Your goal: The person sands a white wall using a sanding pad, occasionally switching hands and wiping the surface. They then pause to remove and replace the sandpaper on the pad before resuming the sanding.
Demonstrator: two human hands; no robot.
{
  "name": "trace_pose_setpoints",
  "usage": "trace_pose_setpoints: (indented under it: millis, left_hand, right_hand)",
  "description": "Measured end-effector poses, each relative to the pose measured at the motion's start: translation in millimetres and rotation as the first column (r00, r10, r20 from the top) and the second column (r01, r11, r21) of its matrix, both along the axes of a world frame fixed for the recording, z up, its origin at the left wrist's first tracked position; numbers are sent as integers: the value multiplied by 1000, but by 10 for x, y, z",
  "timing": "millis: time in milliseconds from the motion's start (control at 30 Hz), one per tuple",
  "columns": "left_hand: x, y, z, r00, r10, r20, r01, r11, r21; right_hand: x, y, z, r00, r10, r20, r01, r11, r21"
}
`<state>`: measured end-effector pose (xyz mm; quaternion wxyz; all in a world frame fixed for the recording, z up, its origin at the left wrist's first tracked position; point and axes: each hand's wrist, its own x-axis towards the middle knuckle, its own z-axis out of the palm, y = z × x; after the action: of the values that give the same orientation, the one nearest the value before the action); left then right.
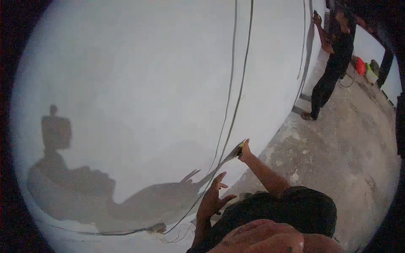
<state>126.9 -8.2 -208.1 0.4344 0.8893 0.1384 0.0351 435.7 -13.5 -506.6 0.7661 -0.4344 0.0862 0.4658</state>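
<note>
My right hand (245, 152) is closed around a small yellow-and-black tool (240, 149) and is right at the white wall (160, 84). I cannot tell the tool's exact kind. Lower and to the left, my left hand (212, 197) holds nothing, its fingers spread apart close to the wall. A dark cable (238, 101) hangs down the wall, passes between my hands and runs on behind the left one. Its shadow lies beside it.
At the upper right another person (335, 55) in dark clothes stands by the wall, one raised hand (317, 19) holding a dark object against it. A small block (158, 228) sits with cable at the wall's foot. Red (360, 66) and green-white bags (371, 74) lie on the worn concrete floor (337, 156).
</note>
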Motion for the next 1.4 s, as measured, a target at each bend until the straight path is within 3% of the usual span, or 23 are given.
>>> trace_pose_setpoints:
  millis: [67,100,167,300,333,367,400,467,500,533,600,633,800,900,967,1033,1100,1167,1200,1233,1267,1300,1400]
  left_hand:
    - [-6,88,78,998,-16,59,13,999,47]
    - [-32,109,128,997,-5,75,5,1000,2]
    - [-25,125,-2,988,10,156,-5,999,-36]
    - [-61,82,-26,988,75,132,-70,996,-47]
    - [-58,74,-27,985,59,164,-56,998,-23]
    - [-51,64,-41,980,43,195,-44,999,3]
    - [-45,101,-195,982,47,185,-50,999,15]
    - [6,358,-698,962,207,181,-130,922,-365]
    - [67,233,-209,971,238,17,-221,926,-306]
    - [56,303,-292,968,251,25,-230,917,-326]
    - [59,338,-448,974,222,49,-198,934,-297]
    - [-27,31,80,971,122,208,-105,990,-89]
    - [97,471,-653,976,202,-86,-220,892,-394]
    - [-78,35,-27,949,228,216,-191,965,-179]
    - [-131,-165,522,901,261,347,-280,960,3]
    - [-304,-126,648,772,230,592,-405,897,179]
    - [-533,-124,1000,550,222,805,-654,715,249]
    - [-487,-283,1642,134,202,970,-951,302,68]
    - [-690,-210,1936,132,-6,991,-980,149,131]
    - [-708,-337,2319,129,44,991,-986,109,123]
    - [-723,-472,2726,117,32,993,-888,-443,119]
    - [-739,-593,2887,131,11,991,-516,-853,77]
    - [-1689,-507,2704,111,81,991,-505,-854,126]
  right_hand:
    - [-182,10,232,988,-145,54,147,989,-31]
    - [-300,-39,589,988,-95,-120,107,990,97]
    - [-324,-79,603,998,-21,-64,25,998,57]
    - [152,27,-223,977,-95,-193,112,990,80]
    - [361,-101,-752,995,4,-97,23,961,276]
    - [368,-116,-728,997,-60,-58,67,988,139]
    - [343,-87,-584,993,-113,-17,113,994,12]
    - [-11,-124,142,981,-191,-41,192,981,21]
    - [-127,-144,454,959,-276,-67,278,961,10]
    - [-85,-166,421,963,-264,-50,264,964,-4]
    - [119,-404,97,984,155,86,-155,988,-7]
    - [260,-488,-186,965,225,136,-228,974,1]
    - [-30,-419,237,993,103,-53,-107,991,-83]
    - [26,-417,102,991,132,-33,-134,989,-68]
    - [350,-429,-239,953,-92,-290,42,984,-174]
    - [344,-621,-427,988,-22,-150,4,993,-119]
    - [172,-621,230,997,22,-69,-20,999,30]
    - [150,-727,396,984,94,-153,-75,989,124]
    - [222,-639,341,980,138,-146,-126,988,89]
    - [312,-579,319,974,39,-222,-20,996,85]
    - [355,-637,196,954,-70,-292,94,993,69]
    - [535,-768,-99,980,100,-174,-71,984,166]
    - [1022,-906,-920,983,97,-159,-81,991,102]
